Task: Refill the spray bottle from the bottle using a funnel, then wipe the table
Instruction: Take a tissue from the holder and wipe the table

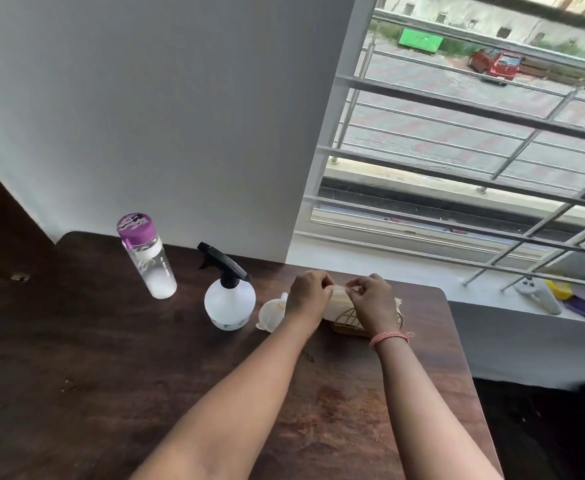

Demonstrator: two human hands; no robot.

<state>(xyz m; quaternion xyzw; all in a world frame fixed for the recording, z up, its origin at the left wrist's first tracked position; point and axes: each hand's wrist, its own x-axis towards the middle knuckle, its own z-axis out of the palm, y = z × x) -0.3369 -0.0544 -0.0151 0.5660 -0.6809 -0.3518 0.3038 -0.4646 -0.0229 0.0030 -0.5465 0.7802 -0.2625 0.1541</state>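
Note:
A clear bottle [149, 261] with a purple cap stands upright at the back left of the dark wooden table [111, 375]. To its right stands a white spray bottle [229, 303] with a black trigger head. A white funnel [272, 314] lies on the table just right of the spray bottle, partly behind my left wrist. My left hand [310, 294] and my right hand [370, 299] both pinch the top of a pale cloth or tissue [339, 301] that sits in a small wire holder [348, 323]. Most of that cloth is hidden by my hands.
A white wall rises behind the table. On the right is a window with metal bars [457, 168] and a grey sill [388, 265] carrying small objects, one of them yellow [557, 291]. The table's right edge runs close to my right arm.

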